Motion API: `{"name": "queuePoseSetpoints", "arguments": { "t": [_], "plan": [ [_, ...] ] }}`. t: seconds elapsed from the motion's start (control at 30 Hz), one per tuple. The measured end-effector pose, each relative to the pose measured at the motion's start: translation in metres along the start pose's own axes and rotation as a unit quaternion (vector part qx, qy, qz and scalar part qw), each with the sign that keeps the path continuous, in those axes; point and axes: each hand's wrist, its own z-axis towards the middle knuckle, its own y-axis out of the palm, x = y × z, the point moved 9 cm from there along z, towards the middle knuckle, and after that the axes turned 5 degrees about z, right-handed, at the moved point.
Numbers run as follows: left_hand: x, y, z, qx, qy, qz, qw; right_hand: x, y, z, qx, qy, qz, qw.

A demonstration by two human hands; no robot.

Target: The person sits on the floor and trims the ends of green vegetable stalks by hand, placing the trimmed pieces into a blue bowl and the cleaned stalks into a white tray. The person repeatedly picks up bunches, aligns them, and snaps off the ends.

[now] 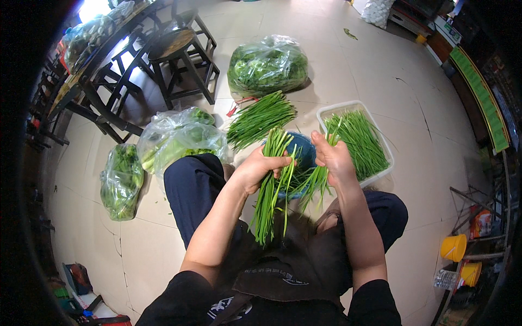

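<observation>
My left hand [261, 167] grips a bunch of long green chives [265, 203], whose pale stem ends point up and away from me. My right hand [334, 159] holds a smaller bunch of chives [318, 183], its leaves hanging down to the left. Between and beneath both hands is a blue basket [304, 148] with loose green leaves in it. To the right, a white plastic basket [390, 161] holds many chives lying lengthwise. Beyond my left hand a thick pile of chives [263, 118] lies on the floor beside a red tie.
Clear plastic bags of leafy greens stand on the tiled floor: one beyond the chive pile [269, 67], one left of it [183, 138], one farther left [122, 183]. A wooden stool [173, 45] stands at upper left. Yellow buckets [452, 247] are at the right.
</observation>
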Motion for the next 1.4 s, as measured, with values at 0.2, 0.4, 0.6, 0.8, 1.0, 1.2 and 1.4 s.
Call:
{"name": "queuePoseSetpoints", "arguments": {
  "t": [0.2,0.4,0.6,0.8,1.0,1.2,1.4],
  "plan": [
    [-0.005,0.007,0.0,-0.047,-0.01,-0.065,0.997,0.015,0.04,-0.017,-0.124,0.059,0.015,0.99],
    [0.0,0.006,0.002,-0.013,0.015,0.007,1.0,0.019,0.028,-0.01,-0.097,0.041,-0.005,0.994],
    [-0.006,-0.002,0.006,-0.007,-0.001,-0.018,1.0,0.019,0.033,-0.011,-0.097,0.039,-0.005,0.995],
    [-0.006,0.0,0.001,-0.017,-0.024,-0.071,0.997,0.017,0.023,-0.004,-0.091,0.014,0.035,0.995],
    [-0.007,-0.001,0.001,-0.007,-0.025,-0.094,0.995,0.024,0.027,-0.009,-0.085,0.067,0.035,0.994],
    [-0.02,0.002,0.006,-0.041,-0.065,-0.162,0.984,0.033,0.015,0.0,-0.057,0.081,0.064,0.993],
    [-0.018,0.006,0.002,-0.05,-0.071,-0.17,0.982,0.035,0.014,0.002,-0.047,0.108,0.165,0.979]
  ]
}}
